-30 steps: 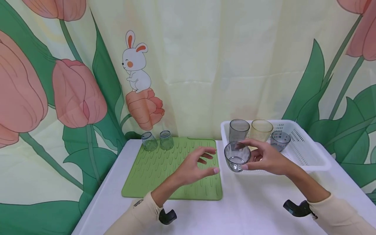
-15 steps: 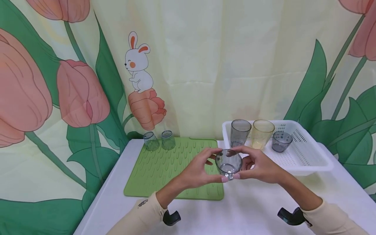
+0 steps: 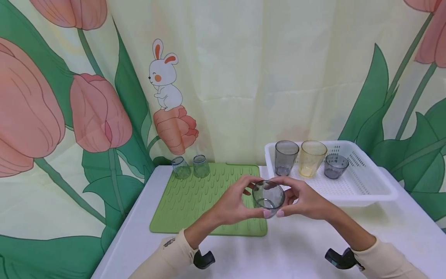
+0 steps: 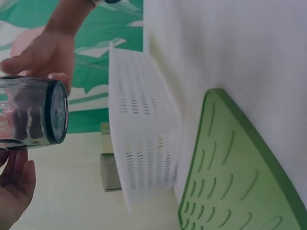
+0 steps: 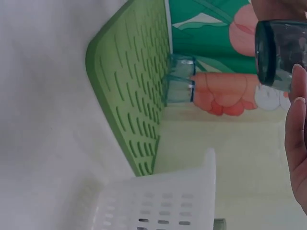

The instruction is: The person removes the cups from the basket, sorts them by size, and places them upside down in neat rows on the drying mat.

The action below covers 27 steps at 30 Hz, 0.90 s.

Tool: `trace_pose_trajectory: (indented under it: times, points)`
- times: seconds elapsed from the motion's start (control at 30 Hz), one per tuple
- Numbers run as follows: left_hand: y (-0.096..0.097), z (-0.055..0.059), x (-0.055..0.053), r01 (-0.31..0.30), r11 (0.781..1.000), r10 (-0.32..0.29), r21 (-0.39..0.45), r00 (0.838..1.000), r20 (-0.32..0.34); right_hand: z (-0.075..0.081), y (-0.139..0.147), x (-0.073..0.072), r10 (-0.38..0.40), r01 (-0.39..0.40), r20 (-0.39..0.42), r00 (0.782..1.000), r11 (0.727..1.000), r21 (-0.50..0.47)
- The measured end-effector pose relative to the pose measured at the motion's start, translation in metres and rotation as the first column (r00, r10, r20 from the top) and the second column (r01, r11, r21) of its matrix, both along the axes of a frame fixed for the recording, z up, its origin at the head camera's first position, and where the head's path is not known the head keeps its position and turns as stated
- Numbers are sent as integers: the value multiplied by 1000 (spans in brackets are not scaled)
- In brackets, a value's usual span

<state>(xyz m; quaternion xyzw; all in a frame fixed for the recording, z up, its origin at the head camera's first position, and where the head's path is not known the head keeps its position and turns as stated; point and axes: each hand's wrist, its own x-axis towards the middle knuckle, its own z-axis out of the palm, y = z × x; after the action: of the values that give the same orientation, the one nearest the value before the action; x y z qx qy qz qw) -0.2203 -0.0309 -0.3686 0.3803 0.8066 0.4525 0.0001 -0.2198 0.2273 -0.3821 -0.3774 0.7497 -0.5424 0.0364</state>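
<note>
Between my two hands a clear grey drinking glass (image 3: 268, 195) is held up with its mouth toward the head camera. My left hand (image 3: 238, 201) grips its left side, thumb at the front and fingers behind. On the other side my right hand (image 3: 301, 197) holds it the same way, and the two thumbs nearly meet. In the left wrist view the thick base of the glass (image 4: 33, 112) shows between both hands. The right wrist view catches the glass (image 5: 280, 55) at its edge, with fingers on it.
A green ridged drying mat (image 3: 195, 205) lies at left, bearing two small upturned glasses (image 3: 201, 166). At right stands a white perforated basket (image 3: 369, 182) with a tall grey glass (image 3: 285, 157), a yellow glass (image 3: 311, 159) and a short grey glass (image 3: 335, 166). A patterned curtain (image 3: 230, 77) hangs behind.
My right hand has brought the glass left and down, away from the basket's front. My left hand has come to the glass and taken hold of its left side.
</note>
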Motion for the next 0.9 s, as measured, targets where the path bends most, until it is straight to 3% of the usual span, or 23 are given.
trace_pose_trajectory:
  times: [0.33, 0.7, 0.9]
  points:
    - [-2, 13, 5, -17, 998, 17, 68, 1000, 2, -23, -13, -1, 65, -58, 153, 986, 997, -50]
    - [-3, 5, 5, -17, 995, 15, 102, 1000, 22, -42, -28, 2, 25, -9, 179, 983, 996, -88]
    - [-9, 2, 6, -24, 991, 12, 132, 996, 90, -43, -23, 4, 59, -29, 198, 978, 988, -152]
